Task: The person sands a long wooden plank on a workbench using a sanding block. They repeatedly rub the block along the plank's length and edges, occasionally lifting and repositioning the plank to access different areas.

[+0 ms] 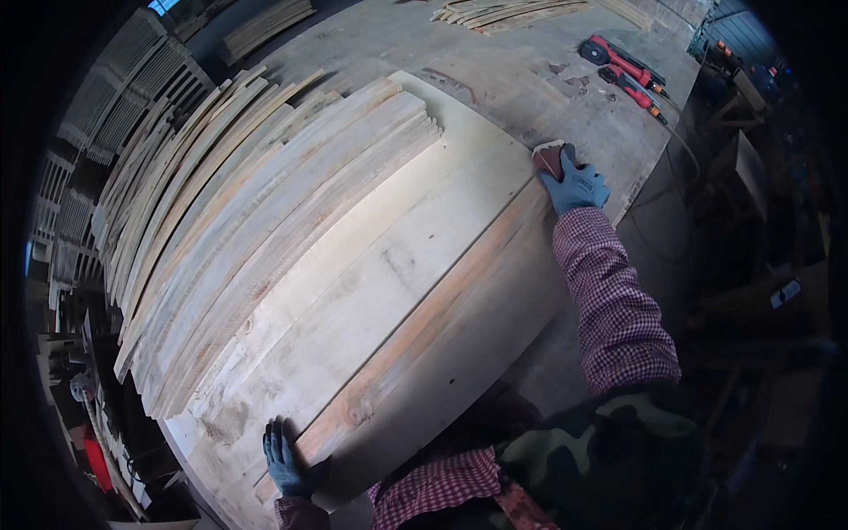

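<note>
A long wooden board (415, 331) lies slantwise in front of me on a pale sheet of plywood (380, 265), its grain streaked orange-brown. At its near left end rests my left hand (287, 461) in a blue-grey glove, fingers stretched out and thumb apart, holding nothing. Over by the board's far right end, my right hand (579, 181), in the same kind of glove, is closed round a small reddish-brown pad (548, 157) with a pale edge. The pad's underside and what it touches are hidden.
Stacked wooden slats (291, 212) cover the left side of the table. Two red power tools (623, 69) lie at the far right, beside the table edge, with a hose (685, 146) hanging down. More slats (508, 12) lie at the back. Slatted stacks (132, 79) stand far left.
</note>
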Demonstrator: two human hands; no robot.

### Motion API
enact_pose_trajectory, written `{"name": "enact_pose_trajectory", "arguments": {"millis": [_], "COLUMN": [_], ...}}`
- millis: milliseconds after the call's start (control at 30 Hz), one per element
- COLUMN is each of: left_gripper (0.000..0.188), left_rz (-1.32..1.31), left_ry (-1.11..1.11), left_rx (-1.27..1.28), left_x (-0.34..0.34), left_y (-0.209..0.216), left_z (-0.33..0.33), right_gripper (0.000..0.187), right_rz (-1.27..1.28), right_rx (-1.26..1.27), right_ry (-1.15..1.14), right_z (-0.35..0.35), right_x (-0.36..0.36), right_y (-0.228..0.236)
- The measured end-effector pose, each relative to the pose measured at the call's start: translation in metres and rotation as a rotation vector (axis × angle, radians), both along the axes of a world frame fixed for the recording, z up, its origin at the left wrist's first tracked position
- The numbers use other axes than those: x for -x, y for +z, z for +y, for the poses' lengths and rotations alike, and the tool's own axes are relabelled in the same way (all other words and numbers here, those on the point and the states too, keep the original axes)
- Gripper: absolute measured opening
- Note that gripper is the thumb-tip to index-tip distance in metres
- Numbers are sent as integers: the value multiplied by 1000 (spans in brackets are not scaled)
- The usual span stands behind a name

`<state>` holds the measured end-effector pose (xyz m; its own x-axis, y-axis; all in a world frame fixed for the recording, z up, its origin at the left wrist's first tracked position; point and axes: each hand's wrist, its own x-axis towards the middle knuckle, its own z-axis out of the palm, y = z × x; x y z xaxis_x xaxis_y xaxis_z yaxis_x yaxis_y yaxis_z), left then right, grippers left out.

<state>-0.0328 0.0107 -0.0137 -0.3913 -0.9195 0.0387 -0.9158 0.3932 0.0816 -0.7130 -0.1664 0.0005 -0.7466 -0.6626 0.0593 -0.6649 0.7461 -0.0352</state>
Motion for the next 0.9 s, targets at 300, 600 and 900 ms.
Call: {"name": "enact_pose_trajectory", "arguments": {"millis": [300, 600, 900], "left_gripper": [102, 99, 109], "left_rz": [-61, -71, -35], "left_ry": [-46, -56, -38], "left_rx": [54, 57, 25], "left_x": [-10, -11, 2], "left_y": [-5, -10, -2], "left_z": [-2, 0, -4], "right_gripper": [80, 88, 84], "right_rz": [-111, 34, 93], "right_rx": [411, 72, 198], "right_ry": [1100, 227, 375], "right_z": [110, 17, 36], "right_x": [-253, -3, -91], "right_y": [-8, -6, -19]}}
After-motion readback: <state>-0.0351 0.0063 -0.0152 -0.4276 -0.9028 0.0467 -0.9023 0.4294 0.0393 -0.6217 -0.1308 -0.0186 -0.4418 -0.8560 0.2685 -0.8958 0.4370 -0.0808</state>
